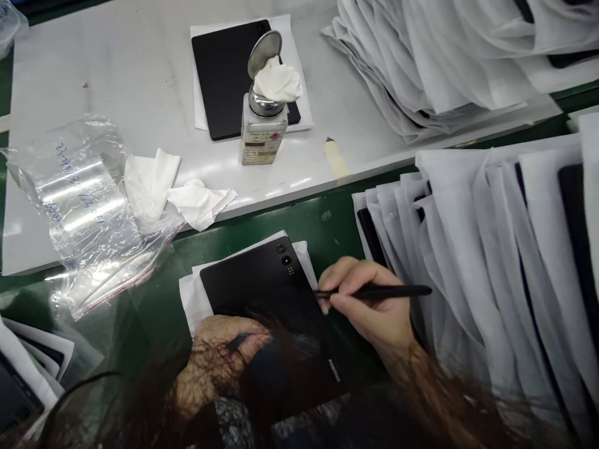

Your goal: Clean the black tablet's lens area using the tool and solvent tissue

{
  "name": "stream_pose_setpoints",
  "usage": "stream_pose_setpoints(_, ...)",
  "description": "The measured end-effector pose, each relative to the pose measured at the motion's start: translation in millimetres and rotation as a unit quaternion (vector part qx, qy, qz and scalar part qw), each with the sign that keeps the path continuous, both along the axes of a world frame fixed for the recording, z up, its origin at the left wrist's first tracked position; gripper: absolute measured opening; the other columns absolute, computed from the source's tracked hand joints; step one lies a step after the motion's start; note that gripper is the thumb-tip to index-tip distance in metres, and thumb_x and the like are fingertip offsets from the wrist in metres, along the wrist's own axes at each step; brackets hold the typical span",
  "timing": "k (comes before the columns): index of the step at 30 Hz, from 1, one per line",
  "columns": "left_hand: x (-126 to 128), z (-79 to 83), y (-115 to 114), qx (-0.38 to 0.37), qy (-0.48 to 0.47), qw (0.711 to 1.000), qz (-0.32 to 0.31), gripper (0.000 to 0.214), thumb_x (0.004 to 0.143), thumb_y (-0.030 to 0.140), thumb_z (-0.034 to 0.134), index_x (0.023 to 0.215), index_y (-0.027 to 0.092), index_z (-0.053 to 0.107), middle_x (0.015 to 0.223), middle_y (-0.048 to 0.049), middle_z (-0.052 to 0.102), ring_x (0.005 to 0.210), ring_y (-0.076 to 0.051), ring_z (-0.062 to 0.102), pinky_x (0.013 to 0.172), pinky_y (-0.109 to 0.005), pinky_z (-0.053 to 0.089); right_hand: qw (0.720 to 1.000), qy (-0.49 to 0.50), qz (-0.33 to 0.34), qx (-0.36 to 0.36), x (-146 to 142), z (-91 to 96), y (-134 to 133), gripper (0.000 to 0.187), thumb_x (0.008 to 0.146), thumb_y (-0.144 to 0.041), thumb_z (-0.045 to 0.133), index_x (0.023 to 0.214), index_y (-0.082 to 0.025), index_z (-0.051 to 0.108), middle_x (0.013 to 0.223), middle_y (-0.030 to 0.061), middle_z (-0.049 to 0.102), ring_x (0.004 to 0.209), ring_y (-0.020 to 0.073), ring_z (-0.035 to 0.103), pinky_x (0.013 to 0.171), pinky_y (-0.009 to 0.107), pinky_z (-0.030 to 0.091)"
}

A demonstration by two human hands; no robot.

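A black tablet lies face down on white sheets of paper on a green mat, with its camera module at the top right. My right hand grips a slim black stylus, fingertips at the tablet's right edge. My left hand is curled over the tablet's lower left edge. Strands of hair cross the lower part of the view and partly hide this hand and the tablet's bottom.
A stack of dark slabs interleaved with white sheets stands right of my hand. A raised white board holds a pump bottle with a white wipe, another black slab, crumpled wipes and a clear plastic bag.
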State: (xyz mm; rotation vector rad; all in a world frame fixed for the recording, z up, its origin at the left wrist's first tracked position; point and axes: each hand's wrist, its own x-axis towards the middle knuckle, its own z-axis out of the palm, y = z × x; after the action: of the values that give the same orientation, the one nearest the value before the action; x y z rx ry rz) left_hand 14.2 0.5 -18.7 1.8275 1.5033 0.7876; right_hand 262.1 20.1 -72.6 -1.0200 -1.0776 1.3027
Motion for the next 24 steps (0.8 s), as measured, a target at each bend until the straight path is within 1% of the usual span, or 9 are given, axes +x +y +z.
stream_pose_setpoints(2,0,1.3,1,0.013,0.008,1.000,-0.015,0.028,0.081,0.043,0.050,0.064,0.033,0.069,0.053,0.0121,0.074,0.043,-0.011,0.070,0.046,-0.014,0.057,0.996,-0.024,0.080,0.017,8,10.1,-9,0.022,0.103,-0.036,0.108,0.089,-0.035,0.091,0.081,0.0044,0.088,0.059,0.0239,0.077,0.048,0.038,0.065)
stream_pose_setpoints(5,0,4.2,2,0.026,0.025,0.999,-0.024,0.022,0.080,0.040,0.054,0.066,0.033,0.069,0.055,0.0103,0.075,0.045,-0.012,0.071,0.045,-0.015,0.057,0.991,-0.048,0.127,0.020,13,17.9,-13,0.021,0.102,-0.032,0.107,0.087,-0.036,0.093,0.080,0.0054,0.089,0.061,0.0251,0.081,0.052,0.040,0.069)
stream_pose_setpoints(10,3,4.7,1,0.022,0.001,1.000,0.009,0.030,0.080,0.046,0.051,0.064,0.029,0.070,0.053,0.0061,0.075,0.045,-0.014,0.071,0.047,-0.017,0.058,0.987,-0.050,0.141,-0.054,12,17.9,-8,0.034,0.086,-0.038,0.122,0.074,-0.035,0.090,0.070,0.0031,0.086,0.059,0.0250,0.083,0.055,0.043,0.072)
stream_pose_setpoints(13,4,4.2,0,0.024,-0.002,1.000,0.012,0.033,0.080,0.048,0.051,0.062,0.028,0.070,0.052,0.0053,0.075,0.044,-0.014,0.071,0.046,-0.017,0.058,0.986,-0.051,0.143,-0.071,11,11.3,-10,0.043,0.086,-0.050,0.124,0.070,-0.034,0.087,0.067,0.0017,0.084,0.056,0.0226,0.082,0.054,0.041,0.069)
stream_pose_setpoints(16,4,4.1,0,0.020,-0.005,1.000,0.016,0.029,0.079,0.044,0.054,0.061,0.028,0.070,0.051,0.0063,0.075,0.044,-0.014,0.071,0.047,-0.017,0.058,0.990,-0.063,0.105,-0.070,13,0.9,-17,0.056,0.082,-0.061,0.125,0.065,-0.032,0.080,0.067,0.0010,0.085,0.054,0.0210,0.081,0.052,0.039,0.068)
stream_pose_setpoints(18,4,4.0,0,0.017,-0.007,1.000,0.018,0.026,0.078,0.042,0.055,0.062,0.030,0.070,0.052,0.0072,0.075,0.044,-0.014,0.071,0.047,-0.017,0.058,0.990,-0.051,0.090,-0.093,15,-5.1,-20,0.062,0.077,-0.059,0.128,0.061,-0.030,0.075,0.066,0.0003,0.084,0.054,0.0207,0.080,0.051,0.040,0.067)
stream_pose_setpoints(21,3,3.7,0,0.016,-0.012,1.000,0.011,0.027,0.079,0.045,0.053,0.064,0.031,0.070,0.054,0.0085,0.075,0.045,-0.012,0.071,0.048,-0.014,0.058,0.985,-0.007,0.104,-0.137,16,-9.6,-22,0.062,0.073,-0.050,0.130,0.060,-0.030,0.074,0.065,-0.0001,0.081,0.055,0.0209,0.080,0.051,0.041,0.066)
stream_pose_setpoints(22,3,3.7,0,0.014,-0.015,1.000,0.007,0.028,0.079,0.046,0.052,0.064,0.031,0.069,0.054,0.0088,0.075,0.045,-0.012,0.071,0.049,-0.013,0.057,0.985,-0.001,0.104,-0.139,16,-10.1,-23,0.061,0.073,-0.050,0.130,0.060,-0.030,0.074,0.064,0.0001,0.081,0.055,0.0209,0.080,0.051,0.041,0.066)
stream_pose_setpoints(24,4,3.9,0,0.011,-0.018,1.000,0.005,0.029,0.080,0.047,0.051,0.064,0.030,0.069,0.054,0.0091,0.075,0.045,-0.011,0.071,0.049,-0.012,0.057,0.989,-0.018,0.092,-0.115,17,-10.0,-26,0.060,0.076,-0.055,0.129,0.060,-0.031,0.076,0.063,0.0005,0.081,0.053,0.0205,0.079,0.050,0.040,0.065)
